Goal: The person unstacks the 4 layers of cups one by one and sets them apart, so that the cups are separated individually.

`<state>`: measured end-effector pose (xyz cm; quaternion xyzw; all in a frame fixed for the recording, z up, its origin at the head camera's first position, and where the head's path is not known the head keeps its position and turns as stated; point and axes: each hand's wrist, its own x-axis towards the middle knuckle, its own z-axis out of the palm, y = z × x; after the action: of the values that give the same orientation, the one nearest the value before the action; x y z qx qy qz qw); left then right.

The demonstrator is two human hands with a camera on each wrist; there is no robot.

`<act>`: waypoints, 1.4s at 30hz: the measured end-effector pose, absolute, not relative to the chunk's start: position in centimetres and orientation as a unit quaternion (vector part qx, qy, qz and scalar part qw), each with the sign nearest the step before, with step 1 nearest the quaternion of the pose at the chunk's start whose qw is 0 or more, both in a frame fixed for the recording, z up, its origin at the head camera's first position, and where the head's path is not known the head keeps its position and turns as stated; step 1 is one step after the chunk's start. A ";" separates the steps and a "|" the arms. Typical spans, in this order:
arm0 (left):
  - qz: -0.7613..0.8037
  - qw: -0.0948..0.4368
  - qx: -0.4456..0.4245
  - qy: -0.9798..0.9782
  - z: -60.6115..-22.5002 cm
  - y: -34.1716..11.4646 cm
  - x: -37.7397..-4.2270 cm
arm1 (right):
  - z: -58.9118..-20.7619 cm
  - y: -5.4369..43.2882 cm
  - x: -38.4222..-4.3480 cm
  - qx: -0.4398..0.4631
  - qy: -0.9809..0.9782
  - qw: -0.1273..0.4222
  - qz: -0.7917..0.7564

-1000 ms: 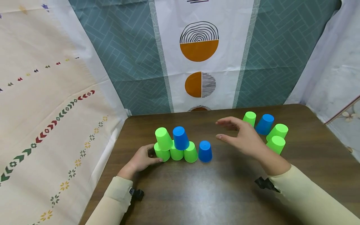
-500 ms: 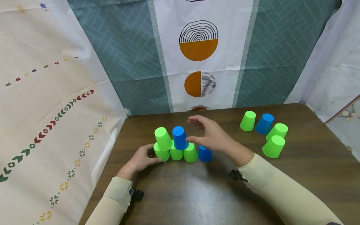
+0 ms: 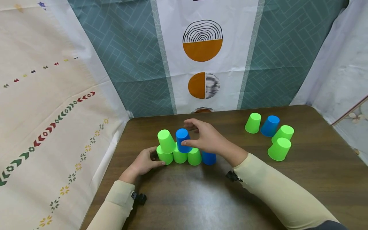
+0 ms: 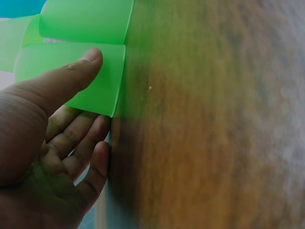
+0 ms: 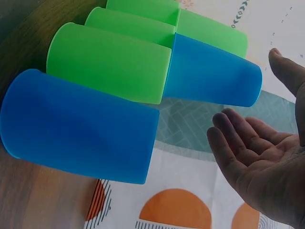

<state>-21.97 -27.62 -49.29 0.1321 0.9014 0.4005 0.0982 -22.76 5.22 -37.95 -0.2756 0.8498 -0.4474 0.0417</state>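
Observation:
Upside-down cups form a two-level stack at table centre-left. Its bottom row has a left green cup (image 3: 164, 156), a middle green cup (image 3: 180, 157), a right green cup (image 3: 194, 157) and a blue cup (image 3: 209, 158) at the right end. Above them sit an upper green cup (image 3: 165, 141) and an upper blue cup (image 5: 214, 71). My left hand (image 3: 143, 162) holds the left green cup, thumb in front and fingers behind. Around the upper blue cup's right side, my right hand (image 3: 208, 137) has its fingers spread; the right wrist view shows a gap between them.
Further right on the brown table (image 3: 244, 185) stand a far green cup (image 3: 253, 123), another blue cup (image 3: 270, 126) and two more green cups, the nearer one (image 3: 279, 149) partly covering the other. A patterned cloth (image 3: 138, 64) hangs behind the table's back edge.
My right hand has moved left from beside the right-hand cups to the upper blue cup, fingers still apart. My left hand and the stacked cups have stayed in place.

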 end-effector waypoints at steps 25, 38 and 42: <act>0.404 0.098 0.135 0.899 -49.3 -27.7 -21.9 | -39.0 4.3 -23.2 -0.254 0.866 0.058 -0.427; 0.398 0.098 0.136 0.902 -49.3 -27.7 -22.0 | -39.6 4.0 -23.5 -0.244 0.874 0.073 -0.415; 0.400 0.097 0.134 0.901 -49.3 -27.7 -22.0 | -39.6 4.2 -23.4 -0.241 0.871 0.065 -0.423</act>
<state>-21.95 -27.72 -49.32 0.1341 0.9013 0.4003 0.0972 -23.36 4.17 -39.60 -0.2410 0.8711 -0.4228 0.0655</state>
